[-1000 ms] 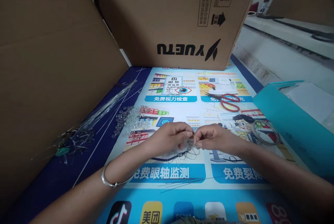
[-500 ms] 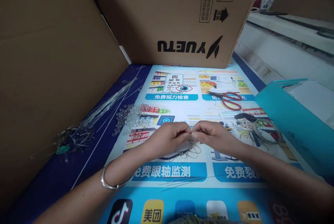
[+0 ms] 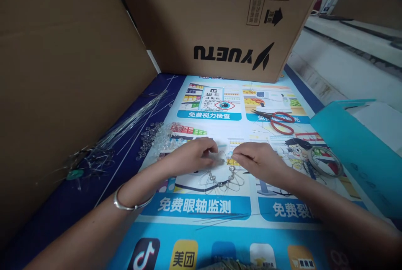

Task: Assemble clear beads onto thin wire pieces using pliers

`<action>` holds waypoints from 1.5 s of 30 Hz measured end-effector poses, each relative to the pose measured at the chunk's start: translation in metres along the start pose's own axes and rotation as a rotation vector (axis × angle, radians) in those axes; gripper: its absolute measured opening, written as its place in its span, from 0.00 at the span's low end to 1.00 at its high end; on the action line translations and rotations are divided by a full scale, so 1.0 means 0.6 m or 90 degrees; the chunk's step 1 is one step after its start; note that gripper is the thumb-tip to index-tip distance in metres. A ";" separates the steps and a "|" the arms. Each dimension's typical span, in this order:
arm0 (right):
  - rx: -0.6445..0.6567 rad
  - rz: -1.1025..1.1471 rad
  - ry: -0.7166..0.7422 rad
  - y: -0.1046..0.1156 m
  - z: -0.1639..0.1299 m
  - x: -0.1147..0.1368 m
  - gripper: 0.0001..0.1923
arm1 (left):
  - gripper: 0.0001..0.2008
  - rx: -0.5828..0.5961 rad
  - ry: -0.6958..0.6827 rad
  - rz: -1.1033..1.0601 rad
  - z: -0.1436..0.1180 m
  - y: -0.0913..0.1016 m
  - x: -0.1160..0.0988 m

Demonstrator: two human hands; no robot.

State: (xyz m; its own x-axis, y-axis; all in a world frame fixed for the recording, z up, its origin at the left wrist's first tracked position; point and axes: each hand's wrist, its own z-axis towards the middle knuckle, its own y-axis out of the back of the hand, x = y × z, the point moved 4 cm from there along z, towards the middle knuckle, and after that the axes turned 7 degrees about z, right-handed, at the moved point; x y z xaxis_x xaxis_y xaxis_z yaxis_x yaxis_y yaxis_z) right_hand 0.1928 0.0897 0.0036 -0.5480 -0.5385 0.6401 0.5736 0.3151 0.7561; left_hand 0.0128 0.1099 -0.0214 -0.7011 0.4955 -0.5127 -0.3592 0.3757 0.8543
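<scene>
My left hand (image 3: 191, 157) and my right hand (image 3: 256, 159) are pinched on the two ends of a thin wire piece (image 3: 221, 177) with looped petals and a few small clear beads. The piece hangs between the hands just above a printed poster mat (image 3: 216, 211). A pile of clear beads (image 3: 158, 138) lies just left of my left hand. A silver bangle sits on my left wrist.
A bundle of cut wires (image 3: 125, 121) lies at the left by a cardboard wall (image 3: 63, 60). A "YUETU" carton (image 3: 220, 18) stands behind. Red scissors (image 3: 278, 120) lie at the back right, a tape roll (image 3: 325, 160) and a teal box (image 3: 354, 148) at the right.
My hands have drawn apart a little, so the looped wire piece and its beads now show between them. The camera has tilted slightly.
</scene>
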 end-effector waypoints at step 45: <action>-0.019 -0.248 0.334 -0.063 0.000 -0.010 0.09 | 0.05 0.010 -0.109 -0.075 0.012 -0.042 0.004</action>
State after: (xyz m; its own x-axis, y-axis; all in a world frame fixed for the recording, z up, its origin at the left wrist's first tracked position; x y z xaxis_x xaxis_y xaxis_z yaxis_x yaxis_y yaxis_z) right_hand 0.1742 0.0807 -0.0289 -0.3535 -0.9212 0.1627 0.4133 0.0022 0.9106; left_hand 0.0246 0.1071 -0.0445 -0.5400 0.5726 -0.6169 -0.4216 0.4503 0.7871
